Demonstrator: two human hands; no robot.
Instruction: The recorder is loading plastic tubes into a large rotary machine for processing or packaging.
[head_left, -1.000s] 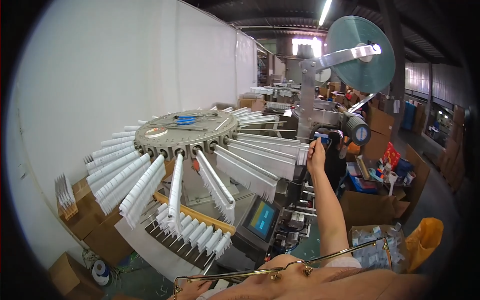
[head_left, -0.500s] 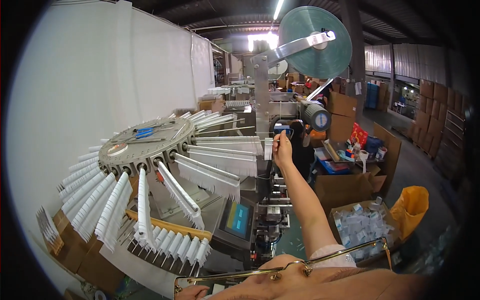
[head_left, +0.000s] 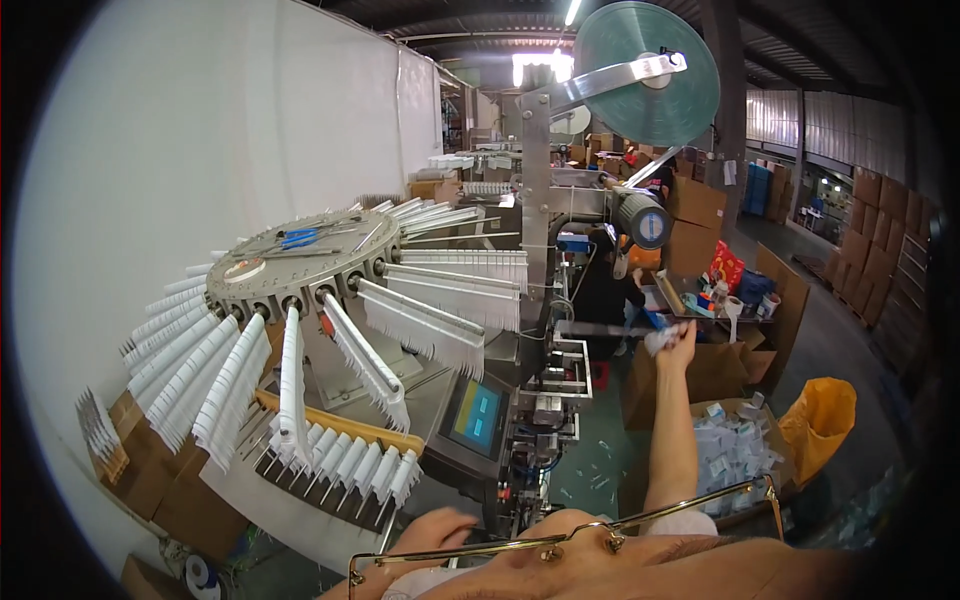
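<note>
My right hand [head_left: 680,345], arm stretched forward, is closed on a thin rod [head_left: 610,328] smeared by motion, with a small white bundle [head_left: 660,340] by the fingers. It is out to the right of the machine, above the cardboard boxes. My left hand [head_left: 440,528] is low at the machine's near edge, below the touch screen [head_left: 476,422]. Its fingers look curled together, and whatever they may hold is hidden. Left of both hands stands a round metal turntable [head_left: 325,262] whose spokes carry rows of white strips [head_left: 435,290]. Loose blue-handled pliers [head_left: 298,238] lie on top.
A large green film reel [head_left: 640,80] hangs over a motor [head_left: 645,222]. A yellow tray [head_left: 345,432] and white pieces on rods sit in front. At right are a carton of clear packets [head_left: 725,450], a yellow bag [head_left: 818,425] and a cluttered bench. Another person [head_left: 600,295] sits beyond.
My right hand has swung right and down, away from the turntable's spokes, carrying the rod and white bundle. My left hand has come up into view at the lower edge. The view has shifted slightly.
</note>
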